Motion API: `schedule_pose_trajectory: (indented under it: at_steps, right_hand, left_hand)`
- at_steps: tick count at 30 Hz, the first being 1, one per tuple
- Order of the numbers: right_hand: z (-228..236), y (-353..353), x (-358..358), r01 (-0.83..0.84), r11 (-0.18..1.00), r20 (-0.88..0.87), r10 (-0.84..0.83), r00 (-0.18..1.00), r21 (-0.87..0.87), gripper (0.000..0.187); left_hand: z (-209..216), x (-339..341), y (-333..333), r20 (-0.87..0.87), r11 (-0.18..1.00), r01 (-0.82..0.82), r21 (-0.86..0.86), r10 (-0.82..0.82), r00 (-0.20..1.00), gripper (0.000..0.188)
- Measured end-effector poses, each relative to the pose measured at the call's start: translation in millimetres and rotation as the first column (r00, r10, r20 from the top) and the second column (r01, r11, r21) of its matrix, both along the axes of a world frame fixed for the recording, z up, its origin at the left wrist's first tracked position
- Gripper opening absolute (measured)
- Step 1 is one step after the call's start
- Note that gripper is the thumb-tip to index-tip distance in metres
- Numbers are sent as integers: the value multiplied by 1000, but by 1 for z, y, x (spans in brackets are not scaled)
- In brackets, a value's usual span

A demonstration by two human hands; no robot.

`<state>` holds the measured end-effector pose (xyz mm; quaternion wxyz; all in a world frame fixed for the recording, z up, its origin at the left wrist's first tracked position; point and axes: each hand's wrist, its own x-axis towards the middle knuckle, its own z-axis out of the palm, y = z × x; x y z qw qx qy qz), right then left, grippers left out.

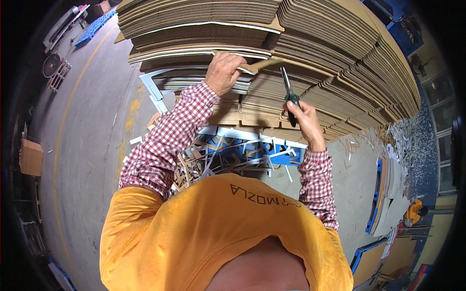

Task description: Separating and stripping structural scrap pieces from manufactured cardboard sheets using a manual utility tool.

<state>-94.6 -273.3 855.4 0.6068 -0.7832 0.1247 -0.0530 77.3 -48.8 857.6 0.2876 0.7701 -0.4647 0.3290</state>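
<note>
A tall pile of flat brown cardboard sheets (310,53) stands in front of me, its edges in layered bundles. My left hand (224,72) is closed on a cardboard piece (248,69) that juts from the pile's near side. In my right hand (307,121) are what look like scissors (291,99), with a long metal end pointing up and away and black and green handles. Their tip stands close to the pile, to the right of my left hand; whether it touches cannot be made out. White-edged sheets (194,83) lie under my left wrist.
Below the pile, white and brown offcut strips (228,155) lie tangled over a blue pallet (286,154). More shredded scrap (393,140) is heaped at the right. A cardboard box (31,157) sits on the floor at far left; stacked boards (391,199) rest at the right.
</note>
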Motion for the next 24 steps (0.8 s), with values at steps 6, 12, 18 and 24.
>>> schedule_pose_trajectory:
  at_steps: [6, 12, 18, 24]
  right_hand:
    - [26, 10, 38, -60, 975, -92, 41, 995, -216, 43]
    - [1, 48, 40, -101, 991, 64, 107, 992, -88, 31]
    - [-46, 75, -28, -429, 896, -84, 439, 895, 117, 27]
    - [-13, 7, 21, -170, 971, -102, 155, 983, -170, 37]
  left_hand:
    - [-46, -126, 49, -724, 655, 741, 147, -439, 532, 30]
    - [15, -100, 71, -605, 987, 144, -72, -157, 780, 55]
    - [-13, -64, 62, -135, 957, -27, 290, 69, 988, 46]
    - [13, -65, 92, -126, 876, -160, 454, 240, 963, 43]
